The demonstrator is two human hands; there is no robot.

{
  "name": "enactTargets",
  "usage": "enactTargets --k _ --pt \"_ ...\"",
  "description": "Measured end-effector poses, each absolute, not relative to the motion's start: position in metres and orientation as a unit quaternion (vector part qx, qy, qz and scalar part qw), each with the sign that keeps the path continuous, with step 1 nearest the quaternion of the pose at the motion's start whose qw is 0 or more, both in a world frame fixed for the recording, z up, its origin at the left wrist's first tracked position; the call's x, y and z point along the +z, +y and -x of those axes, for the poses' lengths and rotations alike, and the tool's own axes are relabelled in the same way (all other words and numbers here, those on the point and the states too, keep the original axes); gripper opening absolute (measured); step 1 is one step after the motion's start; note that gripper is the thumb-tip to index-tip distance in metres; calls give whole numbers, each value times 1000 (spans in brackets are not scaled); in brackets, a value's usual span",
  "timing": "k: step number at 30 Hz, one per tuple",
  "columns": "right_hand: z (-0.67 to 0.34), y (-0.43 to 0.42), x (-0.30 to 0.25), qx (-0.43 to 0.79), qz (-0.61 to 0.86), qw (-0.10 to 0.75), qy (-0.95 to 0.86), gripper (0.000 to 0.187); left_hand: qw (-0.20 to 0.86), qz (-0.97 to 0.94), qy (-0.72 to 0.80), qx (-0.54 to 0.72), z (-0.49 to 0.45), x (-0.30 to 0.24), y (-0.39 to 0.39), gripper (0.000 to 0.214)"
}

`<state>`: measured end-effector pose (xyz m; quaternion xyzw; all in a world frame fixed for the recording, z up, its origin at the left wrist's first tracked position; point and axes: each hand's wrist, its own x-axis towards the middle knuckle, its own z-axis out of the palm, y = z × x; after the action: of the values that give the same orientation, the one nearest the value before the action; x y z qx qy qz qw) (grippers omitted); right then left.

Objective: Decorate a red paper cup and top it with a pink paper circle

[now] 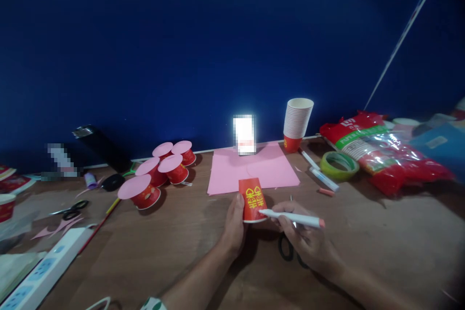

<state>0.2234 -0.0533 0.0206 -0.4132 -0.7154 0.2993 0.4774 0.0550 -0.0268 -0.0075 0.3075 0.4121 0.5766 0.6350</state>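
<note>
A red paper cup with yellow characters is gripped along its left side by my left hand, base up and white rim toward me. In my right hand is a white marker with a pinkish end, its tip at the cup's lower right side. Under that hand lie black-handled scissors, mostly hidden. Behind the cup are pink paper sheets, with a bright blurred-out upright object at their far edge.
Several red cups topped with pink discs stand at left, near other scissors and a white power strip. Rightward are a cup stack, a yellow-green tape roll and a red plastic pack. A blue wall rises behind.
</note>
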Motion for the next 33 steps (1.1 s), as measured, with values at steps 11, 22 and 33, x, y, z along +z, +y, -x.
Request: enactTargets --k 11,22,33 --pt "-222 -54 25 276 432 482 -711 18 603 -344 433 575 -55 -9 -29 47" --pt "-223 -53 27 273 445 494 -695 17 610 -335 430 575 -54 -13 -30 45" --pt "-225 -52 22 290 444 480 -699 19 620 -297 444 575 -54 -7 -28 50"
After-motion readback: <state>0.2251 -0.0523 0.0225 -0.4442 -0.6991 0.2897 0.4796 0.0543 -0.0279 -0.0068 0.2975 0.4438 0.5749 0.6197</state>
